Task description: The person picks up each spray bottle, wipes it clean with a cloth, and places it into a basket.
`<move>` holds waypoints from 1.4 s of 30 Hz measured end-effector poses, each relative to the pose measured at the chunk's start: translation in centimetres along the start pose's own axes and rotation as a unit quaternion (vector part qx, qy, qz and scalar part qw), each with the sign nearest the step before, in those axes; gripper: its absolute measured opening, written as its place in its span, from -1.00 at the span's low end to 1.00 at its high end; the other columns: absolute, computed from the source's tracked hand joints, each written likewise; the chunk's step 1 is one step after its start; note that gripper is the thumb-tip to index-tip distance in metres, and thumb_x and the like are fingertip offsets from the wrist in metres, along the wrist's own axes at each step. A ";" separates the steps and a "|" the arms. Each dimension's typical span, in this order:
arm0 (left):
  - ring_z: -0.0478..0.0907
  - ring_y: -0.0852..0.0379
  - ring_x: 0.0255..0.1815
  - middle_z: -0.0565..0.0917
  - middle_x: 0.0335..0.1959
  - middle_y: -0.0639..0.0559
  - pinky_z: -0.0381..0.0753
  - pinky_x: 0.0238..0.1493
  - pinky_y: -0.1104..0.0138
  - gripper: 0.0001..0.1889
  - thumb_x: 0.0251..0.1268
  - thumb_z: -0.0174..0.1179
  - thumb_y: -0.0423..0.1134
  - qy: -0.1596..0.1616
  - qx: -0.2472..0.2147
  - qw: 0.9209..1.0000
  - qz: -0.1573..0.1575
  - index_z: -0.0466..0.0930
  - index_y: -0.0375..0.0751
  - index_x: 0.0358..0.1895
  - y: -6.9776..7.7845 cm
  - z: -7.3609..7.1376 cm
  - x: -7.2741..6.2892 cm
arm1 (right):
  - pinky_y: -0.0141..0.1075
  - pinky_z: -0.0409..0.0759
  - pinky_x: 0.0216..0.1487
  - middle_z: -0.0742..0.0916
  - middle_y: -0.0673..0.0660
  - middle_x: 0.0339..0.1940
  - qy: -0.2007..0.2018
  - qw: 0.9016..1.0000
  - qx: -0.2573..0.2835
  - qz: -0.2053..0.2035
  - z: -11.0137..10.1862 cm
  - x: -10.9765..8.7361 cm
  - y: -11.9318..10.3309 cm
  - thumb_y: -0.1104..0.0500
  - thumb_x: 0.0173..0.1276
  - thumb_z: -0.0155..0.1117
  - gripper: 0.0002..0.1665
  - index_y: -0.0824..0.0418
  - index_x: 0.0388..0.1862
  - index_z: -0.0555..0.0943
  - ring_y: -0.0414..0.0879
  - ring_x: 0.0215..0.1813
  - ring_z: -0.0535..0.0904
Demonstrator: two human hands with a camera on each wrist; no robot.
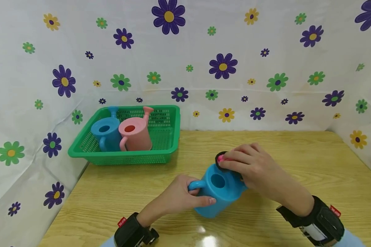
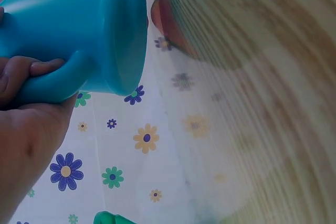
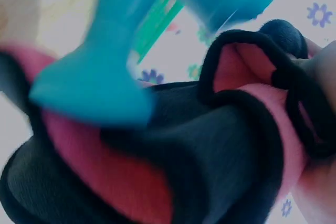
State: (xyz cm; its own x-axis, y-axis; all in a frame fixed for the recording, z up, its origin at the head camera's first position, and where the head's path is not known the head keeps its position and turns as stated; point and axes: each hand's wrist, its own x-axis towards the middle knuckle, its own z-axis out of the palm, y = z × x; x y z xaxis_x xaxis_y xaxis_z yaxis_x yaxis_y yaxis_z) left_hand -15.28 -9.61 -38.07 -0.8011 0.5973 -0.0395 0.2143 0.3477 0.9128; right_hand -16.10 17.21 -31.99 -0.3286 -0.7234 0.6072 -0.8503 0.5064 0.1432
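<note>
A blue watering can [image 1: 219,204] is held over the table. My left hand [image 1: 180,195] grips its handle, the thumb lying along the body. In the left wrist view, the can's base [image 2: 130,40] is apart from the tabletop. My right hand [image 1: 261,169] holds a black-edged pink cloth [image 3: 226,135] on the can's far right side, covering part of the top and spout in the head view. In the right wrist view, the flared blue spout [image 3: 97,90] lies against the folded cloth; this view is blurred.
At the back left of the wooden table [image 1: 281,147] stands a green basket [image 1: 126,158]. Inside it are another blue watering can [image 1: 111,137] and a pink one [image 1: 139,135], side by side. A white flowered sheet [image 1: 194,44] hangs behind the table.
</note>
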 end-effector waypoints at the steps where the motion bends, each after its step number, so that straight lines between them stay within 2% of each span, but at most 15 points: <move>1: 0.31 0.30 -0.60 0.17 -0.70 0.18 0.37 -0.38 0.43 -0.49 0.23 0.44 0.02 -0.002 0.003 1.000 -0.001 0.26 -0.04 -0.60 0.1 0.0 0.0 | -0.05 0.64 -0.07 0.80 0.02 0.00 -0.011 1.000 -0.002 -0.003 0.2 0.3 -0.3 0.31 -0.18 0.74 -0.33 0.07 0.02 0.74 0.01 0.00 0.66; 5: 0.48 0.32 -0.54 0.18 -0.71 0.18 0.46 -0.34 0.43 -0.49 0.22 0.45 0.05 -0.008 0.016 1.000 -0.006 0.28 -0.02 -0.61 0.2 0.0 0.0 | -0.07 0.64 -0.05 0.80 -0.01 0.00 -0.038 0.999 -0.008 -0.003 0.8 0.9 -0.9 0.26 -0.14 0.74 -0.38 0.04 -0.01 0.74 0.00 -0.02 0.65; 8: 0.49 0.33 -0.53 0.18 -0.72 0.19 0.48 -0.34 0.43 -0.48 0.20 0.46 0.06 -0.008 0.023 1.000 -0.008 0.29 -0.01 -0.62 0.3 0.0 0.0 | -0.08 0.61 -0.05 0.80 -0.02 0.01 -0.052 0.999 -0.006 0.004 0.9 0.9 -1.1 0.27 -0.12 0.73 -0.39 0.03 0.00 0.74 -0.01 -0.02 0.64; 11: 0.38 0.32 -0.60 0.16 -0.72 0.20 0.42 -0.38 0.44 -0.46 0.19 0.47 0.07 -0.006 0.027 1.000 -0.007 0.27 -0.02 -0.63 0.3 0.0 -0.1 | -0.08 0.61 -0.05 0.79 -0.03 0.02 -0.066 0.998 -0.003 0.010 0.9 1.0 -1.3 0.27 -0.08 0.71 -0.41 0.02 0.00 0.74 -0.01 -0.01 0.64; 16: 0.17 0.29 -0.67 0.15 -0.73 0.21 0.29 -0.46 0.43 -0.45 0.18 0.48 0.06 -0.007 0.030 1.000 -0.002 0.26 -0.05 -0.64 0.3 0.0 -0.1 | -0.06 0.61 -0.05 0.79 -0.06 0.02 -0.067 0.998 -0.008 -0.001 0.7 1.0 -1.7 0.34 -0.07 0.68 -0.42 0.00 -0.02 0.74 -0.01 0.02 0.61; 23: 0.03 0.27 -0.71 0.08 -0.74 0.20 0.10 -0.56 0.41 -0.37 0.15 0.49 0.08 -0.002 0.025 1.000 0.010 0.17 -0.09 -0.66 0.0 -0.1 -0.4 | -0.10 0.59 -0.06 0.78 -0.10 -0.02 -0.045 0.998 0.015 -0.043 0.4 1.0 -2.8 0.22 -0.20 0.78 -0.36 -0.02 -0.06 0.73 -0.03 0.08 0.61; 27: -0.01 0.25 -0.71 0.05 -0.73 0.17 0.05 -0.56 0.39 -0.35 0.14 0.51 0.03 0.005 0.011 1.000 0.015 0.13 -0.12 -0.65 -0.2 -0.4 -0.5 | -0.11 0.57 -0.03 0.76 -0.14 -0.04 -0.038 0.997 0.039 -0.061 -0.1 0.9 -3.3 0.29 -0.23 0.78 -0.33 -0.04 -0.07 0.71 -0.08 0.06 0.58; 32: -0.01 0.23 -0.68 0.07 -0.71 0.17 0.08 -0.54 0.38 -0.37 0.14 0.50 0.04 0.010 0.004 1.000 0.001 0.16 -0.13 -0.63 -0.1 -0.8 -0.5 | -0.11 0.57 0.03 0.75 -0.18 -0.06 -0.043 0.995 0.056 -0.066 -0.7 0.6 -3.7 0.28 -0.16 0.75 -0.40 -0.08 -0.10 0.72 -0.11 0.08 0.56; 35: 0.03 0.24 -0.66 0.11 -0.71 0.18 0.14 -0.52 0.39 -0.41 0.16 0.48 0.02 0.024 0.002 1.000 -0.004 0.19 -0.10 -0.63 -0.2 -1.0 -0.5 | -0.11 0.58 0.07 0.76 -0.19 -0.08 -0.054 0.994 0.076 -0.059 -0.9 0.4 -3.8 0.26 -0.09 0.71 -0.47 -0.11 -0.12 0.74 -0.14 0.08 0.56; 38: 0.06 0.25 -0.65 0.14 -0.72 0.18 0.23 -0.47 0.41 -0.44 0.18 0.46 -0.03 0.038 -0.002 0.999 0.003 0.21 -0.10 -0.64 -0.4 -1.2 -0.5 | -0.12 0.56 0.10 0.77 -0.20 -0.07 -0.060 0.993 0.089 -0.055 -1.2 0.2 -4.1 0.26 -0.07 0.69 -0.48 -0.13 -0.11 0.75 -0.17 0.09 0.56; 42: 0.09 0.26 -0.64 0.15 -0.72 0.16 0.30 -0.44 0.40 -0.44 0.20 0.46 -0.06 0.044 -0.004 0.999 0.020 0.20 -0.11 -0.64 -0.4 -1.3 -0.6 | -0.09 0.56 0.11 0.77 -0.18 -0.06 -0.049 0.992 0.094 -0.063 -1.3 0.1 -4.2 0.26 0.02 0.65 -0.53 -0.12 -0.09 0.76 -0.15 0.09 0.57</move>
State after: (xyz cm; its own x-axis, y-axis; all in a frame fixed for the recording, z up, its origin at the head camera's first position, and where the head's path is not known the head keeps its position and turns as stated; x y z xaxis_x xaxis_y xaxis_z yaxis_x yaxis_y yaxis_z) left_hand -15.61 -11.03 -37.86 -0.8385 0.5439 0.0331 0.2428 0.3187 0.9162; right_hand -12.00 15.62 -31.58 -0.2450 -0.8226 0.5131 -0.9461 0.3185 0.0587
